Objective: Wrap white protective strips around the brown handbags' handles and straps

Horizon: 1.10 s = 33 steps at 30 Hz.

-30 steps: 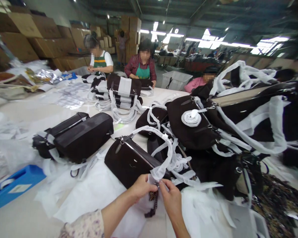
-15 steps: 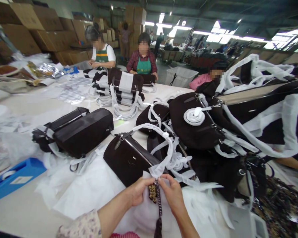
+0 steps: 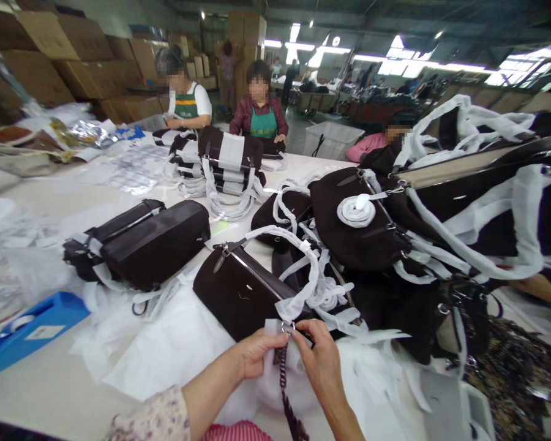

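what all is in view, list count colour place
Near bag: one, near-black, front centre
Metal rings: count unclear, silvery, by its corner
Braided strap: one, dark brown, below the rings
Other bags: many, dark, left, centre, right
Wrapped handles: many, white, on bags
Wrapping sheets: several, white, front
Tape dispenser: one, blue, left
Small-parts heap: one, dark and tan, right
Table: one, whitish, under the bags
Bins: at least two, pale, front right and behind
Boxes: many, brown, back left
Co-workers: several, varied clothing, across and behind
Left hand: one, pale sleeve, at the rings
Right hand: one, bare forearm, at the rings
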Motion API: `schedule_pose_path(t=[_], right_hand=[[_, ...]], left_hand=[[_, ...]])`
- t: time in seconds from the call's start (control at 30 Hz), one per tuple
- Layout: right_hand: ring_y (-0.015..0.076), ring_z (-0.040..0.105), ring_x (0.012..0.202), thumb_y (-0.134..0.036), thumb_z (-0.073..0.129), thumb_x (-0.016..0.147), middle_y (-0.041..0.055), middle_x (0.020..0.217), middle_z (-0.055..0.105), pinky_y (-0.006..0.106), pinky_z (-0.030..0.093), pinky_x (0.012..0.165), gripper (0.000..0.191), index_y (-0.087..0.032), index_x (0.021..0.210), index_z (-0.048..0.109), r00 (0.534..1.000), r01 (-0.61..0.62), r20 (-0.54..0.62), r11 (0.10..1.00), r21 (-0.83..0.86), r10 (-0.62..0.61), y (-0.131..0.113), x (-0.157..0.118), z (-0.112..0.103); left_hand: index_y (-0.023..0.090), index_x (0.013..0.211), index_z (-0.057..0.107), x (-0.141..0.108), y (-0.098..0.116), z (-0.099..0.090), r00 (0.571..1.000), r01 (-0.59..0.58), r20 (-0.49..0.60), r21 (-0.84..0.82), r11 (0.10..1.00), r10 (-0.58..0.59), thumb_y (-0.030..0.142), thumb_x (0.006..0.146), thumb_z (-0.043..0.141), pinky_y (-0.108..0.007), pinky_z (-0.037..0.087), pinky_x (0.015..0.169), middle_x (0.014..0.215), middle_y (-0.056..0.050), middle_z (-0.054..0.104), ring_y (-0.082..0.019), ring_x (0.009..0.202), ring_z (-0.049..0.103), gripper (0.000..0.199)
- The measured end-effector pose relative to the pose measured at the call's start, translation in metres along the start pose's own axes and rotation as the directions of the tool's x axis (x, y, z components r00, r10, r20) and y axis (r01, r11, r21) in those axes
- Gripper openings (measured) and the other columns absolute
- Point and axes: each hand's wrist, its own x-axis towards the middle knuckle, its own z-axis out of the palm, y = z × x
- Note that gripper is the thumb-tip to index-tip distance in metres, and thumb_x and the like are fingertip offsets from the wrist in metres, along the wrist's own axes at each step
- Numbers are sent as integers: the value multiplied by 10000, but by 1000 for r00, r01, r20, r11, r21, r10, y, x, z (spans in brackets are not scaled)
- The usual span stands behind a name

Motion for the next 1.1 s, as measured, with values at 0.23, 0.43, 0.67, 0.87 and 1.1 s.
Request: schedule_pose_path(t=[0.23, 0.43, 0.67, 0.87, 1.1], right_hand=[[198, 643, 717, -297, 487, 827, 27, 840, 705, 300, 461, 674, 208, -250, 921, 667, 994, 12, 109, 988, -155, 5, -21, -18, -5], [181, 656, 655, -238, 582, 688, -22, 855, 701, 272, 451, 593, 465, -275, 1149, 539, 976, -143, 150, 984, -103, 157, -12, -27, 6], [199, 661, 694, -235, 613, 680, 15, 821, 688, 280, 505, 611, 465, -208, 1125, 482, 972, -188, 163, 976, 108, 169, 5, -22, 10], [264, 646, 958, -306, 500, 843, 107, 1077, 676, 368, 508, 808, 210, -231, 1007, 608, 995, 61, 90, 991, -123, -50, 8, -27, 11], [219, 627, 601, -381, 513, 845, 32, 715, 661, 311, 458, 551, 193, -243, 945, 605, 994, -15, 103, 971, -237, 41, -13, -32, 0]], left_hand=[[98, 833, 679, 0, 0, 7, 956, -179, -185, 252, 951, 229, 245, 439, 864, -281, 447, 686, 755, -59, 688, -167, 687, 605, 459], [96, 807, 684, -3, 7, 6, 940, -182, -213, 352, 918, 268, 258, 475, 800, -280, 424, 667, 729, -50, 673, -167, 679, 589, 386], [104, 760, 694, -1, 13, 9, 924, -174, -235, 441, 880, 300, 188, 459, 737, -260, 387, 629, 686, -21, 654, -141, 631, 547, 315], [115, 732, 676, 2, 8, 12, 913, -183, -248, 463, 867, 325, 156, 501, 668, -247, 386, 589, 663, -10, 638, -130, 603, 533, 234], [153, 682, 598, 11, -7, 15, 868, -240, -236, 571, 785, 437, 182, 583, 616, -222, 319, 481, 570, 29, 551, -105, 495, 468, 105]])
